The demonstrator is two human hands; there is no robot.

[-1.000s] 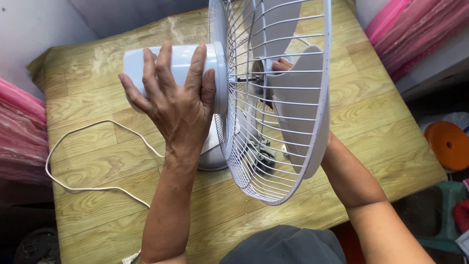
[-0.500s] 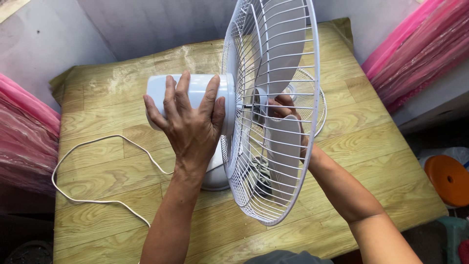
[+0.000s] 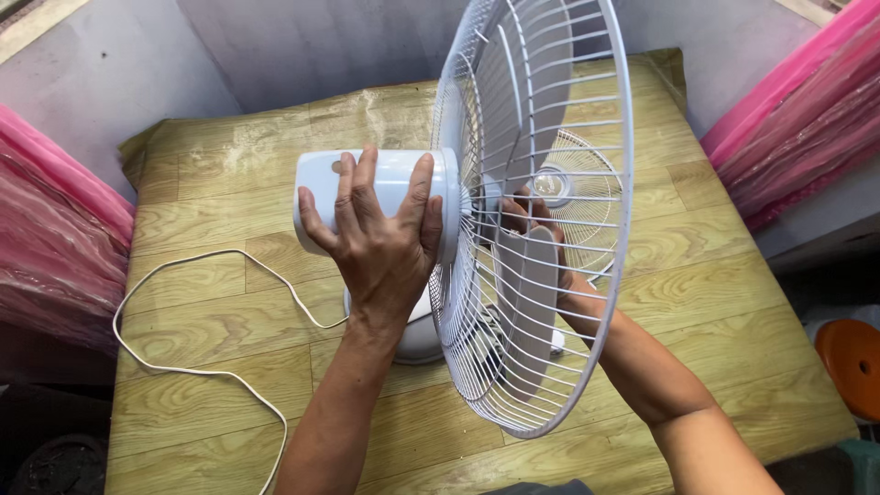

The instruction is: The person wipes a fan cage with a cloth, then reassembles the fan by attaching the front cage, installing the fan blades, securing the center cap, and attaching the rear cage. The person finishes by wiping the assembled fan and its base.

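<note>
A white table fan stands on a table (image 3: 229, 367) covered in wood-grain sheet, its base near the middle and its head turned so the grille faces right. The left hand (image 3: 385, 243) is spread over the top of the white motor housing (image 3: 376, 183), fingers curled down the far side and thumb toward the grille, gripping it to steady the fan. The right hand (image 3: 530, 225) is reached in from the open right side of the rear wire guard (image 3: 550, 302), at the hub where the pale fan blade (image 3: 524, 302) meets the motor shaft; seen through the wires, its fingers seem pinched round the hub or a small nut there, though I cannot tell for certain whether they are closed on anything. A second wire guard (image 3: 582, 197) lies flat on the table beyond, to the far right, and a white power cord (image 3: 183, 316) loops over the table at the left. The step in hand looks like work at the blade's hub, with the front guard off. The next move there would call for the left hand to keep the housing from turning while the right works its fingers at the shaft without catching the wires.
</note>
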